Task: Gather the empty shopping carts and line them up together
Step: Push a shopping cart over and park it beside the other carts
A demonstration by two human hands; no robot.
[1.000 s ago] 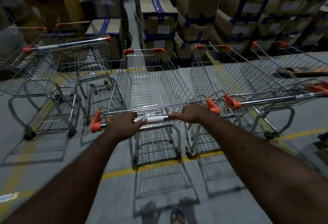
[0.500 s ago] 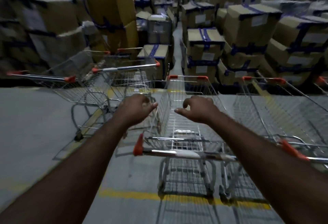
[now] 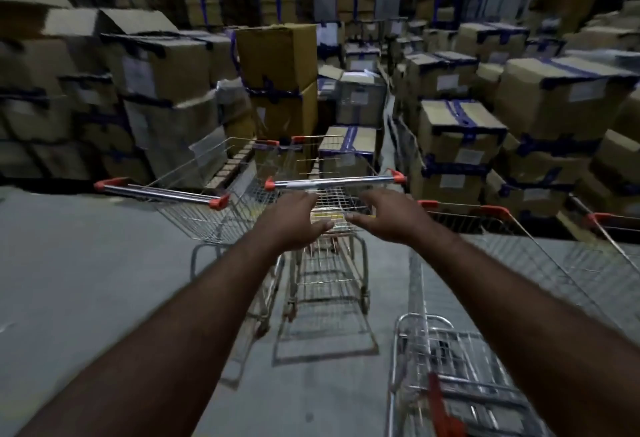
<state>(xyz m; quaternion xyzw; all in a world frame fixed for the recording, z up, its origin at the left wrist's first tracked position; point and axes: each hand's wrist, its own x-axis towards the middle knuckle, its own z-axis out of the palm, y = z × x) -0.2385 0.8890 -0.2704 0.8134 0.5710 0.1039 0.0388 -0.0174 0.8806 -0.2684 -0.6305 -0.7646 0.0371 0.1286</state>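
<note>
The left hand (image 3: 294,220) and right hand (image 3: 391,218) are open and hold nothing, close to one cart (image 3: 336,181), and the other carts (image 3: 162,193) are not yet in line with it.

Lighting: dim, bluish, indoor; where the light comes from cannot be told. Highlights: faint sheen on the chrome handle (image 3: 334,181) of the middle cart (image 3: 329,284); pale grey wash across the floor (image 3: 86,281). Shadows: soft, dark patch beneath the middle cart; stacked boxes (image 3: 166,97) at left sink into murk. Sharpness: motion blur throughout, heaviest on those boxes and the lower-right cart (image 3: 450,384); wide-angle bending at the edges; forearms (image 3: 156,350) stretched toward the corners.
</note>
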